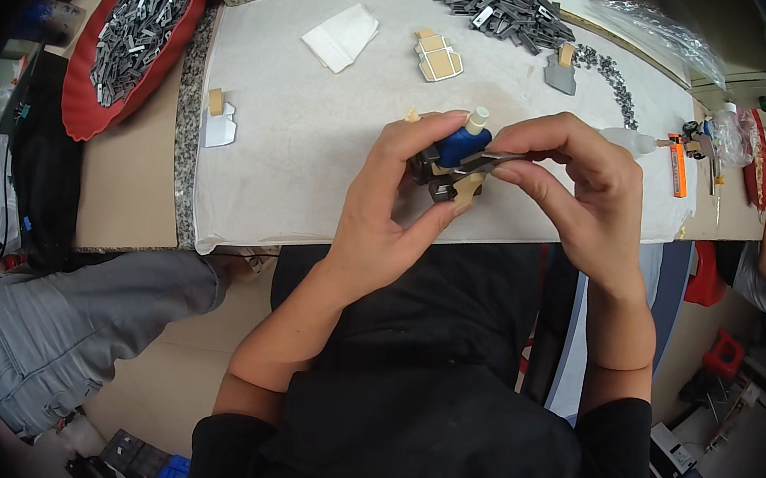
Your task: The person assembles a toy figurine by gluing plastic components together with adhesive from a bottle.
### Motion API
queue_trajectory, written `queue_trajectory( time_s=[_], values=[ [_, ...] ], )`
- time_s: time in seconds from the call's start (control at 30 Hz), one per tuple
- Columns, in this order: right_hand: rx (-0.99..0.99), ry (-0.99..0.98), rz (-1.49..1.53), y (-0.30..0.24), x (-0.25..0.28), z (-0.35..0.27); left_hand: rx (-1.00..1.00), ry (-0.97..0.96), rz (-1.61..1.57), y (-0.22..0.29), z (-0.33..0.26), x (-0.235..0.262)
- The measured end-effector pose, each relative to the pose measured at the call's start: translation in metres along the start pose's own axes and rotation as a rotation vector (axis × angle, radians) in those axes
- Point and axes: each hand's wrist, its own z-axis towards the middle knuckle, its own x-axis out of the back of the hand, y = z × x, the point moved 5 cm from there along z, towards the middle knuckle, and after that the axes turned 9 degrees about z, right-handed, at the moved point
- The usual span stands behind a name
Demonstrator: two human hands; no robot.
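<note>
Over the near part of the white-covered table, my left hand [378, 197] is closed around a small assembly. It has a rounded blue part [458, 146] with a cream tip [478, 118] on top and a tan piece [467, 190] below. Dark blocky pieces [442, 189] sit against its near side. Between thumb and forefinger, my right hand [592, 200] pinches a thin dark grey piece [482, 163] that meets the assembly. Fingers cover part of both, so I cannot tell how they join.
Dark metal parts fill a red basin [75, 104] at the left; another heap [505, 9] lies at the back. Tiny parts [610, 81] trail rightward. A folded white cloth [341, 37], grey-and-tan blocks [438, 56] and an orange tube [678, 167] lie around. Someone's grey-trousered leg [104, 312] is at left.
</note>
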Motion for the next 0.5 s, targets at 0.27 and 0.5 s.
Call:
queue_trajectory(
  time_s=[0.27,0.5],
  values=[
    [0.071,0.041,-0.075,-0.0016,0.0009,0.0003,-0.026,0.154,-0.044,-0.0002,0.0021,-0.0009],
    [0.125,0.059,-0.111,0.0007,-0.0004,0.0032,-0.011,0.161,-0.032,-0.0004,0.0019,0.0009]
  ],
)
